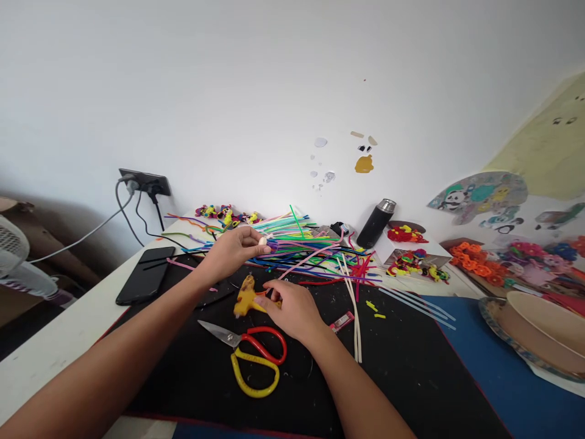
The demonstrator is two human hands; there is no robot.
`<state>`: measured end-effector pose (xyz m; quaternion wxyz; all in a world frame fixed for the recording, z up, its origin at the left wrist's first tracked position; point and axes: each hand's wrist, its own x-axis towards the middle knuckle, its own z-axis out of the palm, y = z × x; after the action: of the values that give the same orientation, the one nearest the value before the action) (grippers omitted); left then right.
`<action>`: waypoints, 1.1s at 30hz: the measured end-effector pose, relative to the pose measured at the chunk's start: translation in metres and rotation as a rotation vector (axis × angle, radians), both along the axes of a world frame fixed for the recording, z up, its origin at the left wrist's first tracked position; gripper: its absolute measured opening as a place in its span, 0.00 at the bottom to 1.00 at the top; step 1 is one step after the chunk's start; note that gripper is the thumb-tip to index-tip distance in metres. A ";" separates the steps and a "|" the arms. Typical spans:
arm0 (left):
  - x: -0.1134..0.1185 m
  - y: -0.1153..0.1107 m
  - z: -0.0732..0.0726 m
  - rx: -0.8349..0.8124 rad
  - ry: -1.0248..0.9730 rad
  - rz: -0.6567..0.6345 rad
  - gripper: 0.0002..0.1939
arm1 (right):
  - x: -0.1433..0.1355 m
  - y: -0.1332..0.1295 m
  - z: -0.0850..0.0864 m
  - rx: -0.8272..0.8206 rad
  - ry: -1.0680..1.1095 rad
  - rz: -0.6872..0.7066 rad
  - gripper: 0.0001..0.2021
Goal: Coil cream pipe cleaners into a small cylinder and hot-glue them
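Note:
My left hand (237, 249) is raised over the near side of the pipe cleaner pile. Its thumb and fingers pinch a small white piece (263, 241), mostly covered by the fingertips. My right hand (297, 308) curls its fingers around the handle end of a yellow hot glue gun (247, 297), which is low over the black mat. Closer to me lie scissors (244, 350) with one red and one yellow handle, blades pointing left. Two white pipe cleaners (355, 317) lie right of my right hand.
Many coloured pipe cleaners (292, 238) spread along the wall. A phone (145, 277) lies at left, and a black flask (377, 224) leans near a white box (434, 244). Clear glue sticks (415, 308) lie at right, near a bowl-like container (543, 323). Cables hang from the wall socket (145, 182).

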<state>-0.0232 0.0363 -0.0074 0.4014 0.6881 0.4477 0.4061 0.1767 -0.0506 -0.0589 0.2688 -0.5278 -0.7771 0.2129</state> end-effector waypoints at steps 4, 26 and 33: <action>0.003 -0.001 -0.002 -0.063 -0.024 -0.046 0.25 | 0.006 0.005 0.000 0.017 0.236 -0.089 0.13; 0.032 -0.031 0.015 -0.376 -0.090 -0.189 0.24 | 0.017 0.007 0.010 0.317 0.324 -0.133 0.20; 0.034 -0.032 0.012 -0.404 -0.155 -0.185 0.25 | 0.016 0.007 0.007 0.329 0.322 -0.135 0.17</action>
<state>0.0108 0.0038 0.0050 0.5997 0.5987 0.4226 0.3215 0.1930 -0.0439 -0.0516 0.4853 -0.4868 -0.7114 0.1467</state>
